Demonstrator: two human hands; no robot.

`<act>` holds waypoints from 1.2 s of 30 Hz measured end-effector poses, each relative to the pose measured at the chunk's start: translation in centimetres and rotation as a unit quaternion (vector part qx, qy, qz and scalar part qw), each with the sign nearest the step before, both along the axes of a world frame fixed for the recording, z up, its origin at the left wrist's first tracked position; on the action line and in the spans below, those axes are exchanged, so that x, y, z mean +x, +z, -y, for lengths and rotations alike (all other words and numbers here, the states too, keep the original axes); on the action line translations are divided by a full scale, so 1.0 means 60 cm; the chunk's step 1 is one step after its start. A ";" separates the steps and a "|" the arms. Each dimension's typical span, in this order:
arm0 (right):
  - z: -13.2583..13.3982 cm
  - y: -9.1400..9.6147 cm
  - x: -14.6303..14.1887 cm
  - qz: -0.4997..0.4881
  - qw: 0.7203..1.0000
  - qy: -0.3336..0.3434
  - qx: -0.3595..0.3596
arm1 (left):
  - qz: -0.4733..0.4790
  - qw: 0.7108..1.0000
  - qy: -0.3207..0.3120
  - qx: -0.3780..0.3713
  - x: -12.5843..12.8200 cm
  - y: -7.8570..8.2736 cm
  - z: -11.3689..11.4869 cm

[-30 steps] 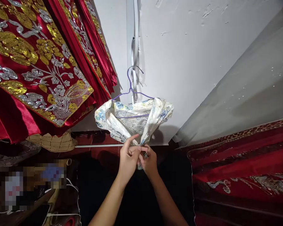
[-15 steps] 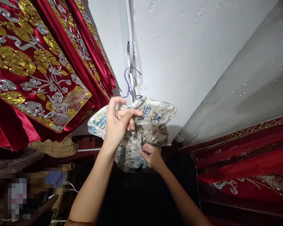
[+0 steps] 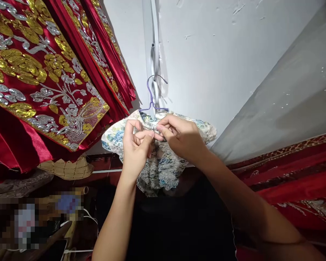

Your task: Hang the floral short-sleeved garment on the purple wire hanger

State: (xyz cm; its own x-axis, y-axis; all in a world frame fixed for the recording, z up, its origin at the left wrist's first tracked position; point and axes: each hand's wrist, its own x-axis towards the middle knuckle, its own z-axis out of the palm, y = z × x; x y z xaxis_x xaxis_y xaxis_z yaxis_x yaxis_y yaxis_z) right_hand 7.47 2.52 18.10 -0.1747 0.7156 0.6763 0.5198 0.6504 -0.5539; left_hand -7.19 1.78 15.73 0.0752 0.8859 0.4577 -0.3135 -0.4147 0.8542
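Our left hand (image 3: 136,146) and right hand (image 3: 183,137) meet at the top edge of a cream, blue-flowered satin garment (image 3: 163,170). It hangs on a thin purple wire hanger (image 3: 151,101), just below the hanger's twisted neck. The left fingers (image 3: 145,136) are drawn narrow, thumb against forefinger, pinching the collar edge. The right fingers (image 3: 165,128) close on the same edge from the other side, so the fingertips of both hands almost touch. We cannot tell whether a small fastener sits between them. The hanger's hook catches on a pale metal strip (image 3: 151,29) that runs up a white painted wall (image 3: 212,65), whose surface is chipped and scuffed. The garment falls in soft, glossy folds, its hem bunched and rounded below our wrists. Under the hem the space is dark and we cannot make out what lies there. Room is tight to the left, where heavy red satin robes with gold and silver sequin flowers (image 3: 43,79) hang with their pleated edges just beside the garment's left shoulder. A tan woven piece (image 3: 67,168) sits under them. To the right a smooth grey slanted panel (image 3: 288,98) comes near the right shoulder, and below it lies red cloth with embroidered borders (image 3: 293,181).
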 end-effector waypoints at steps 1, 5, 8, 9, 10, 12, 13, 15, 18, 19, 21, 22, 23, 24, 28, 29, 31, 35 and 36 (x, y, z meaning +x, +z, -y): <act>0.001 0.003 -0.005 -0.018 1.000 -0.004 0.014 | 0.006 1.000 0.010 -0.009 0.002 -0.008 -0.002; -0.003 0.023 0.013 -0.167 0.983 -0.038 0.065 | -0.004 0.997 0.030 -0.073 0.010 -0.075 -0.007; -0.001 0.020 0.074 -0.303 0.943 -0.092 0.104 | -0.065 0.986 -0.007 -0.154 -0.001 -0.145 0.006; 0.002 0.011 0.100 -0.349 0.926 -0.104 0.100 | -0.083 0.980 -0.026 -0.177 -0.007 -0.164 0.012; 0.007 -0.002 0.125 -0.391 0.911 -0.104 0.081 | -0.096 0.976 -0.042 -0.190 -0.013 -0.178 0.016; 0.022 -0.037 0.170 -0.488 0.871 -0.060 0.006 | -0.121 0.976 -0.036 -0.178 -0.023 -0.189 0.013; 0.031 -0.057 0.186 -0.529 0.847 -0.028 -0.035 | -0.132 0.979 -0.003 -0.154 -0.027 -0.186 0.003; 0.051 -0.099 0.205 -0.591 0.803 0.022 -0.076 | -0.148 0.977 0.126 -0.087 -0.036 -0.166 -0.035; 0.082 -0.157 0.207 -0.668 0.736 0.022 -0.108 | -0.163 0.930 0.329 0.015 -0.054 -0.123 -0.120; 0.092 -0.174 0.204 -0.694 0.709 0.016 -0.128 | -0.181 0.919 0.347 0.037 -0.062 -0.111 -0.148; 0.106 -0.201 0.194 -0.737 0.654 0.011 -0.168 | -0.226 0.916 0.327 0.057 -0.078 -0.094 -0.191; 0.110 -0.211 0.188 -0.756 0.630 0.013 -0.177 | -0.239 0.917 0.315 0.057 -0.086 -0.090 -0.203; 0.112 -0.219 0.181 -0.771 0.610 0.017 -0.182 | -0.244 0.918 0.309 0.054 -0.094 -0.088 -0.209; 0.111 -0.224 0.172 -0.784 0.591 0.021 -0.189 | -0.241 0.917 0.315 0.051 -0.102 -0.087 -0.209; 0.094 -0.233 0.123 -0.800 0.556 0.037 -0.223 | -0.212 0.909 0.355 0.045 -0.134 -0.093 -0.176; 0.090 -0.234 0.110 -0.796 0.559 0.037 -0.229 | -0.198 0.912 0.357 0.040 -0.141 -0.094 -0.166; 0.084 -0.238 0.093 -0.787 0.567 0.034 -0.240 | -0.156 0.925 0.346 0.019 -0.153 -0.094 -0.148; 0.077 -0.255 0.101 -0.781 0.562 -0.001 -0.272 | -0.111 0.950 0.293 -0.006 -0.165 -0.087 -0.111; 0.074 -0.259 0.106 -0.783 0.558 -0.006 -0.277 | -0.120 0.952 0.282 0.000 -0.166 -0.085 -0.101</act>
State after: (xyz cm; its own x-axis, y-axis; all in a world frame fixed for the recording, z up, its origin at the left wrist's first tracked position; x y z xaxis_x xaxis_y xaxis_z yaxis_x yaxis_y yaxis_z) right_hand 13.85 -1.92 2.55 0.3273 0.8848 -0.3317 -0.8795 0.1568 -0.4494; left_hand -17.13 7.83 10.61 -0.3099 0.8166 0.4870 0.1632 -0.4589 0.8734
